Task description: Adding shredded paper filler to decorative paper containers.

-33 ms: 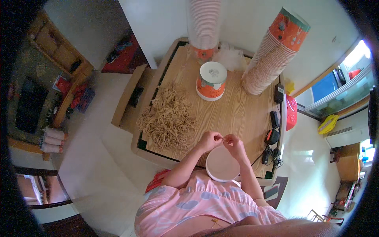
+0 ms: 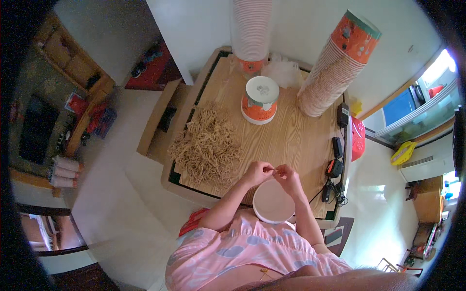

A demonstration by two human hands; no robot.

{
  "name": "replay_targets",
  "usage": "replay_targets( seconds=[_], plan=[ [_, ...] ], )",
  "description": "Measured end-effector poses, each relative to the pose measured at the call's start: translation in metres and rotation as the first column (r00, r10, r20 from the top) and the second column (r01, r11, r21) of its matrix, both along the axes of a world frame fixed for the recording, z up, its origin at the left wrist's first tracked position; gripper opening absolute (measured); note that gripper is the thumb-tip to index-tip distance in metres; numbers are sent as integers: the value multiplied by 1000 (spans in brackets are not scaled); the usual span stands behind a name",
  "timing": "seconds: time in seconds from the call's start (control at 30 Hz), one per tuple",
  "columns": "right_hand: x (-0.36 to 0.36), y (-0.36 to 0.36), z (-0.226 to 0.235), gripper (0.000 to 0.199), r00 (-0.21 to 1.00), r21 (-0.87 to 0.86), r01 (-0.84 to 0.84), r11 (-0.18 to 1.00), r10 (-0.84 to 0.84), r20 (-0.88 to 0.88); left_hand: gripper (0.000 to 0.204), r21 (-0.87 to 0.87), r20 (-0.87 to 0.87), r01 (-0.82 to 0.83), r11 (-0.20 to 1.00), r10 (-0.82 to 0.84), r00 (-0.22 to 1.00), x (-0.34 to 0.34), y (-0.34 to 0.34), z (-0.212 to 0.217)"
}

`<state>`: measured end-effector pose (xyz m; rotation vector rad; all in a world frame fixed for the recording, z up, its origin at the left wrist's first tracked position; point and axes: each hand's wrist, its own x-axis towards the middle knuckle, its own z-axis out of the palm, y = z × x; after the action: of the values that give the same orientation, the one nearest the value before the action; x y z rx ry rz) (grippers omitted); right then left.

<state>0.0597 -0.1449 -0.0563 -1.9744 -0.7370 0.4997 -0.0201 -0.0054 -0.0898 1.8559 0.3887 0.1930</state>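
Observation:
My left hand [image 2: 259, 173] and my right hand [image 2: 287, 179] meet at the near edge of the table, fingertips pinched close together. Whatever lies between the fingers is too small to make out. Just below them, a white round paper tub [image 2: 274, 202] faces me with its open mouth, between my forearms and against my lap. To the left of my hands spreads a loose, tangled heap of brown paper cord [image 2: 206, 145]. Farther back, an orange-and-white paper tub [image 2: 260, 104] stands upside down on the wood-grain table [image 2: 286, 138].
Two tall stacks of nested paper tubs rise at the back, an upright stack [image 2: 252, 29] and a leaning stack [image 2: 335, 68], with clear plastic wrap [image 2: 281, 72] between. Black adapters and cables [image 2: 334, 167] line the right edge. An open cardboard box [image 2: 160, 121] sits left of the table.

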Motion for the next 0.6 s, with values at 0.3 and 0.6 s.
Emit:
replay_targets(
  seconds=[0.3,0.6],
  plan=[
    [5,1,-2,9,996,-84,80,993,-78,33,12,-188,58,17,982,-6,998,-1,1,-12],
    [3,3,-4,6,994,-64,-3,998,10,110,9,70,91,-108,992,102,991,2,-5,1]
  ],
)
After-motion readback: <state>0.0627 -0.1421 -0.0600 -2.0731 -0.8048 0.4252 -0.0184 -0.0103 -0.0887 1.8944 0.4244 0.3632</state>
